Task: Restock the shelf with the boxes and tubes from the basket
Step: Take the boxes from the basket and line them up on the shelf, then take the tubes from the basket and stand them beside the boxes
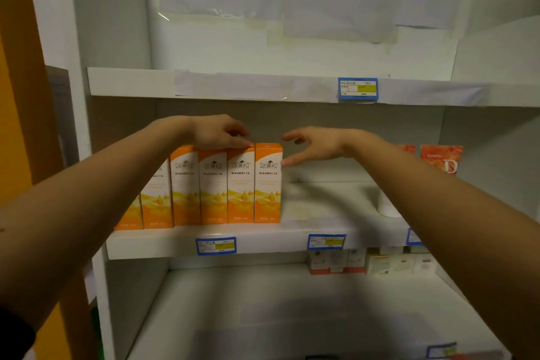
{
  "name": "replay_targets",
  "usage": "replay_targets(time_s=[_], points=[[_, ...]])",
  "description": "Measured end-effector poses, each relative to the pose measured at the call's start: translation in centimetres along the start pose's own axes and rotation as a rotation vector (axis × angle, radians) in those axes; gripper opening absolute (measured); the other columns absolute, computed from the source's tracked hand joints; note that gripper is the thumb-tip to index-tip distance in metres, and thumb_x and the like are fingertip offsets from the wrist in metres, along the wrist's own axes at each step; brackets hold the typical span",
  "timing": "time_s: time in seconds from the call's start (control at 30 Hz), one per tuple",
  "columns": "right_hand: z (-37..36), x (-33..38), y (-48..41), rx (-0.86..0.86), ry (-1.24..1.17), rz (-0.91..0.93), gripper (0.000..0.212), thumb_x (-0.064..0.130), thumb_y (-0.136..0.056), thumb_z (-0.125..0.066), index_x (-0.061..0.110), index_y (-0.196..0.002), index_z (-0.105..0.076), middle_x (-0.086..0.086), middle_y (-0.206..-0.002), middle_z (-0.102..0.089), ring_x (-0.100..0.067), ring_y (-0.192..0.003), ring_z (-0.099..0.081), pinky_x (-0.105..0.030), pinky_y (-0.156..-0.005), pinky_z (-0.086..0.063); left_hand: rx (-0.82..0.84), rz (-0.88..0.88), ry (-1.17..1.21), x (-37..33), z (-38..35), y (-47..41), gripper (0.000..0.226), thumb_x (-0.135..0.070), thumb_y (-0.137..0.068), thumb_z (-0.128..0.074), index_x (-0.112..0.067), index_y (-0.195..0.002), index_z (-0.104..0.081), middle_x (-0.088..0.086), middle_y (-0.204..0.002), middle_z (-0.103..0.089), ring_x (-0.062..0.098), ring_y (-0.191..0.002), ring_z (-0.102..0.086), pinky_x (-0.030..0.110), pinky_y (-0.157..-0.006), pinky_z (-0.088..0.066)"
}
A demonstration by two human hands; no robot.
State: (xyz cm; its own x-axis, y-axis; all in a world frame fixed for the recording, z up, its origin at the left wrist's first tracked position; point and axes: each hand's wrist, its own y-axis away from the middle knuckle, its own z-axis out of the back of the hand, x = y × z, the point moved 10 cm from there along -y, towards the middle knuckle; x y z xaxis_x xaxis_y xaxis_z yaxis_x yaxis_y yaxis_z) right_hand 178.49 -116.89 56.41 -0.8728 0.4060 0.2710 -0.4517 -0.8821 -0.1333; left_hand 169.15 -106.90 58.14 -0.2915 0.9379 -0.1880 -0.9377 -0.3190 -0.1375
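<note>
Several tall orange-and-white boxes (pixel 213 187) stand upright in a row on the left half of the middle shelf (pixel 292 238). My left hand (pixel 217 131) rests on the tops of the boxes near the right end of the row, fingers curled over them. My right hand (pixel 314 145) is open just right of the last box (pixel 268 184), with its thumb touching that box's upper right edge. The basket is out of sight.
An orange box with a large letter D (pixel 442 159) stands at the back right of the middle shelf, and a white bottle (pixel 387 206) sits partly behind my right forearm. Small boxes (pixel 368 263) line the back of the lower shelf. Blue price tags (pixel 216 245) hang on the shelf edges.
</note>
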Motion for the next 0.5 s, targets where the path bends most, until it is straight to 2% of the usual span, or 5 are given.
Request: replay_targets(time_s=[0.1,0.3,0.43,0.5], points=[[1.3,-1.7,2.2,-0.046,0.006,0.005,0.072,0.041,-0.085,-0.061,0.018,-0.145,-0.028,0.000,-0.153,-0.030,-0.017,-0.139,-0.032,-0.030,-0.111,-0.028,-0.066,-0.072,0.028,-2.3,0.1,-0.4,0.046,-0.030,-0.096,-0.042,-0.012,-0.138,-0.040,0.010,-0.140,-0.047,0.024,-0.124,-0.048,0.027,-0.095,-0.036],[4.9,-7.9,6.5,-0.207,0.050,-0.055,0.041,0.019,-0.095,-0.048,0.013,-0.135,-0.046,-0.005,-0.143,-0.046,-0.019,-0.132,-0.043,-0.027,-0.106,-0.033,-0.256,-0.278,-0.013,-8.5,0.0,-0.7,0.033,-0.020,-0.095,-0.046,-0.007,-0.124,-0.057,0.012,-0.126,-0.059,0.025,-0.116,-0.055,0.028,-0.091,-0.039],[7.7,-11.9,9.8,-0.338,0.051,-0.144,0.034,0.009,-0.094,-0.046,0.009,-0.127,-0.056,-0.009,-0.134,-0.057,-0.022,-0.123,-0.052,-0.023,-0.098,-0.036,-0.330,-0.393,-0.046,-12.5,-0.8,-1.3,0.028,-0.020,-0.093,-0.050,-0.010,-0.114,-0.064,0.009,-0.117,-0.066,0.023,-0.107,-0.060,0.026,-0.081,-0.042],[8.9,-13.6,11.3,-0.402,0.110,-0.192,0.034,0.003,-0.093,-0.044,0.007,-0.124,-0.058,-0.011,-0.130,-0.060,-0.023,-0.122,-0.053,-0.024,-0.099,-0.037,-0.371,-0.417,-0.064,-14.6,-1.1,-1.8,0.027,-0.022,-0.092,-0.051,-0.011,-0.113,-0.065,0.008,-0.114,-0.067,0.023,-0.104,-0.060,0.030,-0.084,-0.045]])
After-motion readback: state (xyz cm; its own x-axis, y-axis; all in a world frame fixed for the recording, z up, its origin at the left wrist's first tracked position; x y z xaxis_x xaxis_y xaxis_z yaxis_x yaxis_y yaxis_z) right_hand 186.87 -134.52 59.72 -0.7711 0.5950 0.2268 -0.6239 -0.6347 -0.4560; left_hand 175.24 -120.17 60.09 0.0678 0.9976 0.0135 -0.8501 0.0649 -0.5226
